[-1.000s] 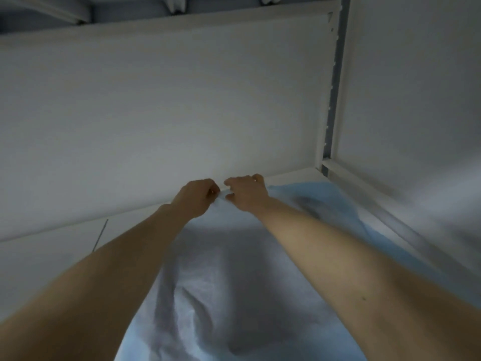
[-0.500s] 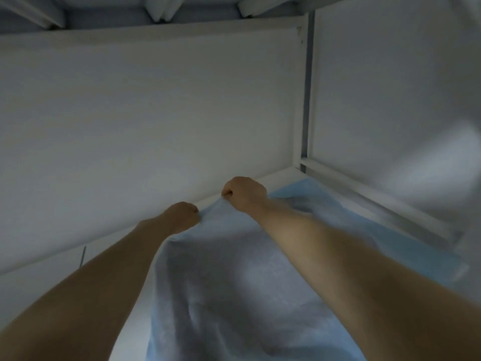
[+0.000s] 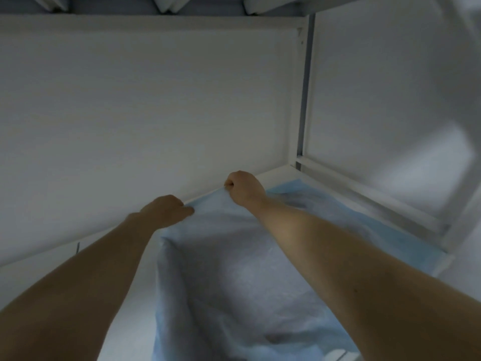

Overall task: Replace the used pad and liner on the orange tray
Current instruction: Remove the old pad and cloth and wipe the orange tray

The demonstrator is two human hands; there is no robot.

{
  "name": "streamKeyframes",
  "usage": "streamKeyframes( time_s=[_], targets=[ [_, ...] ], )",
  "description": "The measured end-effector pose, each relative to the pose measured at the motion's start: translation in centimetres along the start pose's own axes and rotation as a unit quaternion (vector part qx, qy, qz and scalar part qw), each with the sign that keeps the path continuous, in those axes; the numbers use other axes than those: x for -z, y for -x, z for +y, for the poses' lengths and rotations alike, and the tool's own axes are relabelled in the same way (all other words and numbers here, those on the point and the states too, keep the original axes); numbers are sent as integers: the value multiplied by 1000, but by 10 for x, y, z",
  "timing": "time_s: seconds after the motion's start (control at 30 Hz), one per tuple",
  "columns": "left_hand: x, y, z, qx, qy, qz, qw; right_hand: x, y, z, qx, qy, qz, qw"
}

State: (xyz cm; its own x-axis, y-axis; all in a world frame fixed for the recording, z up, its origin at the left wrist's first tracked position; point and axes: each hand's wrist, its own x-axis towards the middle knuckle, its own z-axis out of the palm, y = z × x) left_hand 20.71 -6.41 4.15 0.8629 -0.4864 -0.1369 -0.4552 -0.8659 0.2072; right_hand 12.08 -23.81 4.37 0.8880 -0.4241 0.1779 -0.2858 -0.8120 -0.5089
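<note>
Pad-and-liner work is at the spreading stage, judging by the grip: the fingers of the left hand are curled shut on the far edge of the blue pad, and those of the right hand are bunched into a fist pinching the same edge a little further along, close to the back wall. The two grips sit apart on that edge, which lets the sheet be drawn taut between them and laid square against the back of the white shelf. From the knuckles outward, both bare forearms reach forward over the pad, the right one crossing above its middle. The pad lies rumpled, white-grey in the centre with a blue border showing along its right side near the shelf's side rail, so it probably needs smoothing once the far edge is set. No orange tray can be made out; whether it lies beneath the pad I cannot tell.
</note>
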Motion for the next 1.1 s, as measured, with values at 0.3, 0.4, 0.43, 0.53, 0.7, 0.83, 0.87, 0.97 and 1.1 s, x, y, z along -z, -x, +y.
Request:
streamKeyframes(
  time_s=[0.3,0.4,0.43,0.53,0.7,0.83,0.87,0.97,1.1],
  targets=[
    [17,12,-26,55,-106,90,989,1,-4,7,-23,7,5,1000],
    [23,10,-29,100,-66,93,988,5,-5,10,-31,5,13,999],
    [23,11,-30,94,-42,73,992,6,-5,11,-32,8,11,999],
    [21,21,-31,55,-18,14,998,7,-1,9,-17,28,-6,999],
    [26,38,-41,78,-19,104,991,7,3,15,-9,47,-3,999],
    [30,54,-46,124,-42,91,987,12,9,21,26,64,4,998],
    [30,57,-47,122,-18,84,989,14,11,22,43,76,-1,996],
    [29,69,-43,125,46,110,985,16,14,31,96,101,-22,990],
    [23,90,-36,81,2,183,980,21,23,41,122,143,-34,982]
  ],
)
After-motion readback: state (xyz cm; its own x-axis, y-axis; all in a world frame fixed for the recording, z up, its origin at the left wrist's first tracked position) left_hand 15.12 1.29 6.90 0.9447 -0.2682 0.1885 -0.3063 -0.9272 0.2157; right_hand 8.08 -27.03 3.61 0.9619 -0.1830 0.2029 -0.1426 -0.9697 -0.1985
